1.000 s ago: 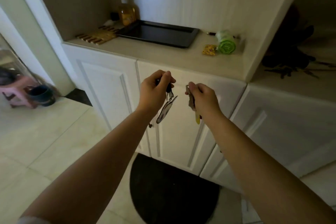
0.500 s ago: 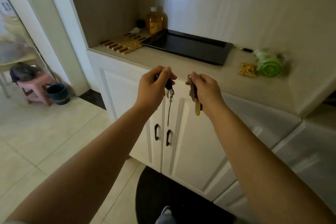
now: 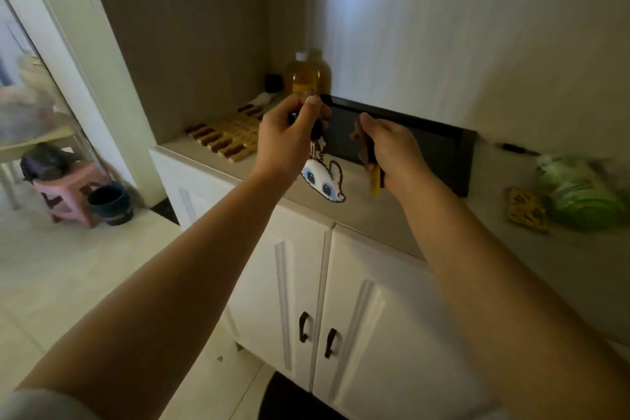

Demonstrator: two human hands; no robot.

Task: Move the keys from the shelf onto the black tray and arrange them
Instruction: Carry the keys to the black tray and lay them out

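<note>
My left hand (image 3: 289, 136) is closed on a bunch of keys from which a white rabbit-shaped charm (image 3: 324, 181) with blue eyes dangles on a chain. My right hand (image 3: 388, 150) grips a second key set with a yellow tag (image 3: 375, 185) sticking out below the fist. Both hands hover over the counter's front, just short of the black tray (image 3: 439, 147), which lies flat against the back wall. The keys themselves are mostly hidden by my fingers.
A wooden slatted mat (image 3: 226, 136) lies left of the tray, with an amber bottle (image 3: 305, 78) behind it. A green roll (image 3: 583, 194), a yellow patterned pad (image 3: 525, 210) and a dark pen (image 3: 514, 148) lie to the right. White cabinet doors (image 3: 327, 300) are below; a pink stool (image 3: 73, 191) stands on the floor at left.
Both hands have risen and moved forward from in front of the cabinet doors to over the counter at the tray's near edge. The rabbit charm now swings face-on.
</note>
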